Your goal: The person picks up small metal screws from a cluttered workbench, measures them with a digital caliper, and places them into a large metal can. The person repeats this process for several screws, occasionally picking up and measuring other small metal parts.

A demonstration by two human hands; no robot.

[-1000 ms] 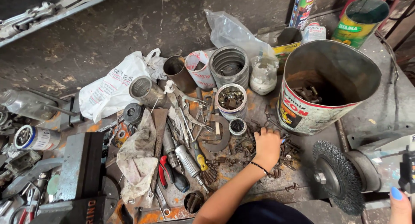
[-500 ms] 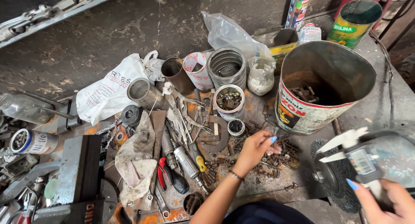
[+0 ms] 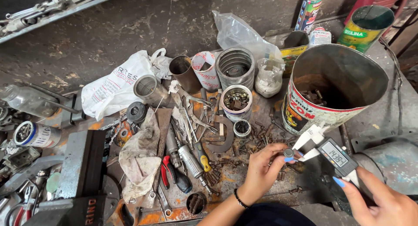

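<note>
My left hand (image 3: 262, 169) pinches a small nut (image 3: 288, 153) between thumb and fingers. The nut sits between the white jaws of a digital caliper (image 3: 327, 152), which my right hand (image 3: 383, 200) grips by its body at the lower right. The caliper's screen faces up. Both hands hover over a rusty bench strewn with loose bolts and nuts (image 3: 257, 136). A large dented tin (image 3: 335, 91) with rusty hardware inside stands just behind the caliper.
Small tins of nuts (image 3: 235, 100), a coiled ring can (image 3: 235, 68), plastic bags (image 3: 116, 84), wrenches (image 3: 191, 110), screwdrivers (image 3: 191, 160), red pliers (image 3: 167, 171) and a dirty rag (image 3: 140, 156) crowd the bench. A vise (image 3: 82, 169) sits at the left, a spray can (image 3: 308, 10) at the back.
My left hand lifted off the bolt pile holding a nut. My right hand brought the caliper in from the right, and its jaws now sit around the nut.
</note>
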